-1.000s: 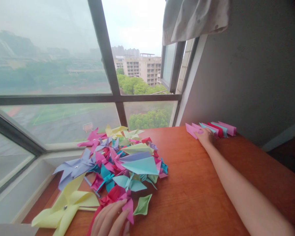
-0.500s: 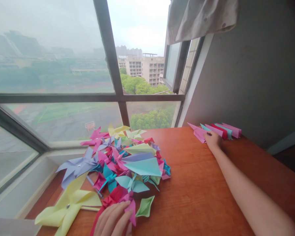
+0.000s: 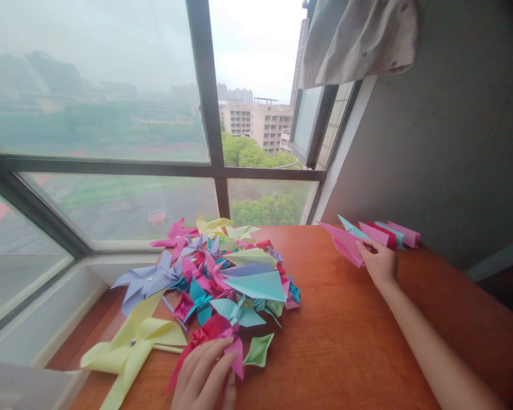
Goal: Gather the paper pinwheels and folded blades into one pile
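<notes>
At the table's right side, my right hand [image 3: 380, 263] pinches a pink paper airplane [image 3: 341, 242] by its rear edge, with the pointed nose toward the left. Just behind that hand stands a row of several other folded paper airplanes [image 3: 378, 233] in light blue, pink and red. My left hand [image 3: 206, 373] lies with bent fingers over a red folded paper piece [image 3: 211, 328] and a pink one [image 3: 236, 353] at the near edge of the pile; its fingertips touch the paper. A small green folded paper [image 3: 259, 349] sits just right of it.
A heap of folded paper pieces [image 3: 205, 276] covers the left of the brown table [image 3: 325, 341], with a light-blue paper airplane [image 3: 256, 285] on top. A yellow pinwheel [image 3: 132, 343] and a purple pinwheel [image 3: 149, 279] lie at left. Windows stand behind; a grey wall [image 3: 444, 131] is at right.
My right hand has drawn the pink airplane a little nearer and away from the row, uncovering more of the light-blue one behind. The view has shifted slightly. My left hand stays on the paper.
</notes>
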The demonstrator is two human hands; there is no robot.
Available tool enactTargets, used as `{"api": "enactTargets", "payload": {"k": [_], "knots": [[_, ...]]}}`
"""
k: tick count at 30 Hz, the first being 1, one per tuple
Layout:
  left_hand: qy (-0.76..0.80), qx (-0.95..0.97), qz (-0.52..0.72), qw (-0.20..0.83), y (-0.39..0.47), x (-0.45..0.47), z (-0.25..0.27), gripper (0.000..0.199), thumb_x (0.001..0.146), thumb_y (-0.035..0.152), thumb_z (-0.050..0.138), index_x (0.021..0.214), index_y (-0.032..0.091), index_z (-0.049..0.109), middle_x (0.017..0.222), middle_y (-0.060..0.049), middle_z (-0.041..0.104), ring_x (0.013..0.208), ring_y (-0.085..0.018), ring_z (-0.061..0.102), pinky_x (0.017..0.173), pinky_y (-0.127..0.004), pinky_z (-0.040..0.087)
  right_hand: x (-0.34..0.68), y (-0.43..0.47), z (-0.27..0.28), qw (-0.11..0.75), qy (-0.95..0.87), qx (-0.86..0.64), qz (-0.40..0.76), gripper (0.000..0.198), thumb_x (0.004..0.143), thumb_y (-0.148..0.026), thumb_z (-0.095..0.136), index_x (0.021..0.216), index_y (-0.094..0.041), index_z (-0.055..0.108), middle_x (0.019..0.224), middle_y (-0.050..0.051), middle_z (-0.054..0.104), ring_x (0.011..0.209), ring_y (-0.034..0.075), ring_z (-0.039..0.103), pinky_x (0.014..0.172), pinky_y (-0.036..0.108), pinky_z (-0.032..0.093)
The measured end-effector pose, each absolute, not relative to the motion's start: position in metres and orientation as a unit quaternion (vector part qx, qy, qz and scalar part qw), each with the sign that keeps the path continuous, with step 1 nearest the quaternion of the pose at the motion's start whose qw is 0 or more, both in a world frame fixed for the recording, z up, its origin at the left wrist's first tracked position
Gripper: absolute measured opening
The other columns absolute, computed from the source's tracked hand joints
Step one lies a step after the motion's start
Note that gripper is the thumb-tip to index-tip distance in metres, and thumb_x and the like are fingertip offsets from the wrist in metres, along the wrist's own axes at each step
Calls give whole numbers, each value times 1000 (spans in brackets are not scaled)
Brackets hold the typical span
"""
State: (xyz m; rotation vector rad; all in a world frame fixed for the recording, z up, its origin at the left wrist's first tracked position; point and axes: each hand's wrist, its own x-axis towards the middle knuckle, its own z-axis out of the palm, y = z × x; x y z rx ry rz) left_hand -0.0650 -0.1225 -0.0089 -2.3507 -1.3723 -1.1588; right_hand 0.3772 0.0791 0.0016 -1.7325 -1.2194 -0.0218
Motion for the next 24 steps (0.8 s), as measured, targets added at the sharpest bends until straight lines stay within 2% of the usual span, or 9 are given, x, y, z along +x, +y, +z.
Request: {"api": "enactTargets", "payload": {"k": [10,13,16,24], "knots": [[-500,-762,-406,68,-127,-59,3,33,86,10,55,115,24,63,118,-9,66,111,-24,60,93,-38,52,202,73,84,561,-638,-504,155,26,81,-42,66,87,-18,75,92,6,75,88,24,67,83,37,52],[-507,-754,-413,65,-126,-59,2,31,87,12,55,114,24,64,117,-9,67,109,-24,61,91,-38,53,147,83,96,511,-671,-460,276,31,88,-41,63,104,-16,70,108,5,69,97,25,64,87,39,52],[-514,-745,-421,61,-126,-59,1,30,88,13,54,114,24,64,116,-9,68,108,-23,63,91,-37,54,109,90,97,476,-694,-434,322,34,94,-37,59,121,-16,59,122,6,60,104,24,61,88,42,53],[-518,-735,-433,63,-127,-61,3,30,87,13,55,111,23,67,115,-8,69,106,-23,65,90,-35,56,121,100,78,441,-697,-432,364,32,95,-36,57,121,-18,59,124,8,59,104,21,61,88,41,53]]}}
